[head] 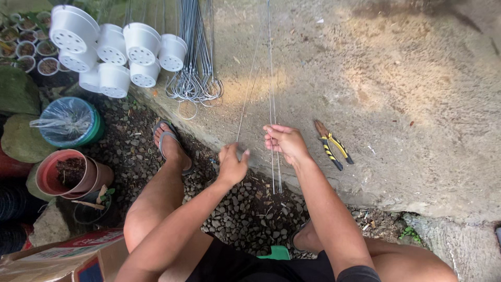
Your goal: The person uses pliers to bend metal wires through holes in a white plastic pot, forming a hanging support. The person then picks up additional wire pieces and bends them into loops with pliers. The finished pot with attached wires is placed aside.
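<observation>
Pinching thin wires [272, 104], right hand [286, 143]; left hand [231, 165] fingers seemingly curled on another, barely visible.

White pots [112, 49] stacked top left. Hooked wire bundle [195, 86] beside them. Pliers [332, 146] on concrete [407, 94]. Terracotta pots [73, 175], bagged green bucket [70, 122], cardboard box [62, 258] left, on gravel [245, 209].

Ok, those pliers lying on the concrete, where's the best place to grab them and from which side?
Take the pliers by the yellow-and-black handles, which splay toward the lower right, nearest the right hand. Come from above: they lie flat on the concrete slab, jaws pointing up-left, with bare concrete around them.
</observation>
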The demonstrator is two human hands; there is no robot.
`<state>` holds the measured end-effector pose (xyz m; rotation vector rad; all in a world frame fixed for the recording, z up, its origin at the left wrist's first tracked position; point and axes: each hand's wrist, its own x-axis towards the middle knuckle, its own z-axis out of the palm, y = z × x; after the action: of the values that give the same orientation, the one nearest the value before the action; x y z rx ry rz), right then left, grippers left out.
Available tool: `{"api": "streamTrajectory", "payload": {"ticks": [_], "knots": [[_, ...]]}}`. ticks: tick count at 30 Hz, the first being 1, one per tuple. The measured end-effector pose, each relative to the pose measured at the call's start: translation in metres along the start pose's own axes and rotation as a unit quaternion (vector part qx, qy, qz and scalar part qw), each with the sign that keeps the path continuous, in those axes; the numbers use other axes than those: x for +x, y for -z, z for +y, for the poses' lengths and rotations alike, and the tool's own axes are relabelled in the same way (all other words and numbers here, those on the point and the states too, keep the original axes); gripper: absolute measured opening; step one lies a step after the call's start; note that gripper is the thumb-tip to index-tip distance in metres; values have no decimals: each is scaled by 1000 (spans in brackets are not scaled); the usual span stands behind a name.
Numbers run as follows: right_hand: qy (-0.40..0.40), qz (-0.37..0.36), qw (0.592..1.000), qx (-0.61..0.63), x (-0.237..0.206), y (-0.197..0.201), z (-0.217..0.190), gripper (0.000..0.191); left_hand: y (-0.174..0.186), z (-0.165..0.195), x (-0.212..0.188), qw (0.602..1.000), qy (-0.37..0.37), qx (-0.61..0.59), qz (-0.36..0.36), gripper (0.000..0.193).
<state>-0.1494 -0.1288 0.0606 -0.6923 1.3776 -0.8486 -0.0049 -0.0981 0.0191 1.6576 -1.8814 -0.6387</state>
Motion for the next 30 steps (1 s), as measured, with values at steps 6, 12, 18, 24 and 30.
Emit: {"api": "streamTrajectory", "payload": {"ticks": [6,12,18,24,30], "knots": [[54,22,998,-39,19,2,16,35,-15,17,-19,776,260,-493,-296,56],[345,370,732,-456,-1,69,55,63,-22,-10,-24,778,260,-473,-321,46],[318,351,687,-551,10,125,79,68,-28,-30,-31,756,275,-473,-359,45],[306,282,662,-623,17,134,85,64,-32,-26,-38,730,265,-506,-375,45],[317,204,758,-532,-6,154,109,42,-26,-32,-43,716,262,-525,-379,44]]}}
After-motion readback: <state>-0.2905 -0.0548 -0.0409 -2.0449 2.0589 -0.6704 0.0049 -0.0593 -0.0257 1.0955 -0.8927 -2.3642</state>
